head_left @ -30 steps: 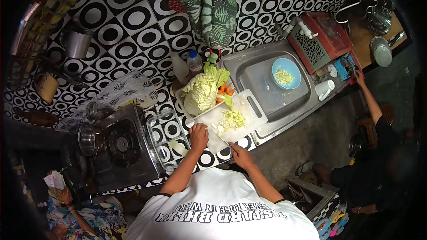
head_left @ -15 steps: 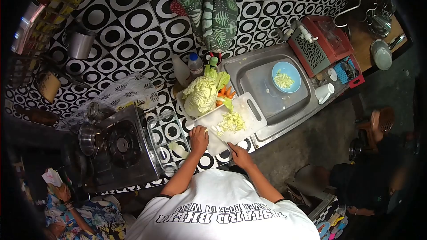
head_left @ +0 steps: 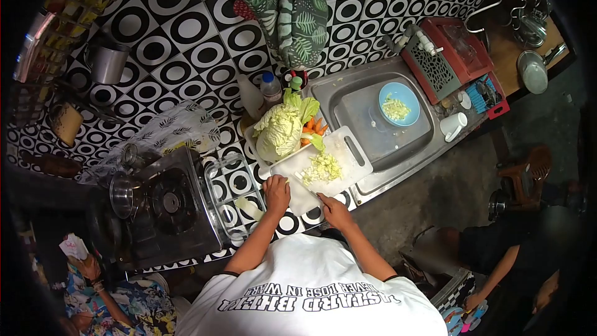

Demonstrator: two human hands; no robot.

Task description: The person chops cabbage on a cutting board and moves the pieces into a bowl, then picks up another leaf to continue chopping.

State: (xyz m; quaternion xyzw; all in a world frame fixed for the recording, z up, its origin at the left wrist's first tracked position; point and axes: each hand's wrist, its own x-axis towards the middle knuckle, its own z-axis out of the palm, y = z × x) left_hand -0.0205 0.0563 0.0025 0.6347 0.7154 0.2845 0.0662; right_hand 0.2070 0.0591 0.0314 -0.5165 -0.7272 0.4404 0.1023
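Note:
My right hand (head_left: 336,211) is closed round the handle of a knife (head_left: 309,190), whose blade lies over the white cutting board (head_left: 352,176). At the board's left end, my left hand (head_left: 277,193) has its fingers curled down on a pale piece of cabbage, mostly hidden beneath them. Chopped cabbage (head_left: 323,168) is heaped in the middle of the board, just beyond the blade. Behind the board, a cabbage head (head_left: 278,132) and orange carrots (head_left: 315,128) sit together in a light container.
A blue bowl (head_left: 411,104) with chopped pieces stands in the steel sink (head_left: 354,109) at the right. Left of the board are a clear glass dish (head_left: 211,177) and a gas stove (head_left: 171,236). Two other people are at the lower left and lower right.
The knife and my right hand have shifted slightly left, toward my left hand, which stays nearly in place. At the lower right, another person's arms have come into view.

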